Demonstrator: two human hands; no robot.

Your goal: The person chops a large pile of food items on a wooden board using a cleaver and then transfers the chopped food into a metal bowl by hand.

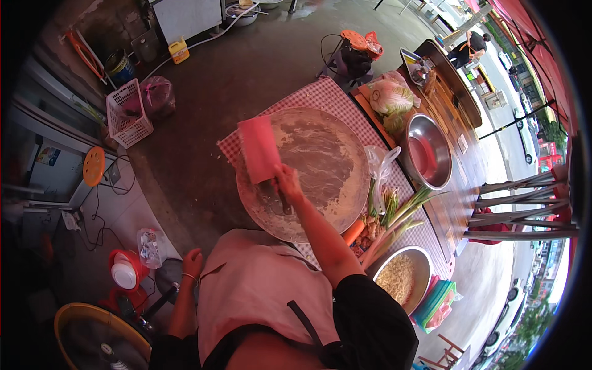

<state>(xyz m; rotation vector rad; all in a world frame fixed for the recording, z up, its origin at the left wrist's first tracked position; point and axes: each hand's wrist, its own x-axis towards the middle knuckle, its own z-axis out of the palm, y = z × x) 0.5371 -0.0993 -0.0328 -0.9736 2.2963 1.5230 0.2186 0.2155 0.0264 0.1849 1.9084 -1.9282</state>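
My right hand point(287, 182) grips the dark handle of a broad cleaver point(260, 149), its blade over the left part of a large round chopping board point(319, 162). The board's surface looks wet and worn, with a paler band at its rim. My left hand point(192, 262) hangs low beside my apron, away from the board, apparently with nothing in it. Right of the board lie green onions point(407, 215), a carrot point(354, 232), a knobbly brown heap that may be ginger point(371, 229), and a clear plastic bag point(381, 162).
Beyond the checked tablecloth point(319, 95) are napa cabbage point(391, 97) and a steel bowl point(428, 152). Another steel bowl point(397, 277) holds pale shredded food. A large fan point(104, 340) stands at lower left, near a red bucket point(127, 273). A person point(469, 48) is far off at upper right.
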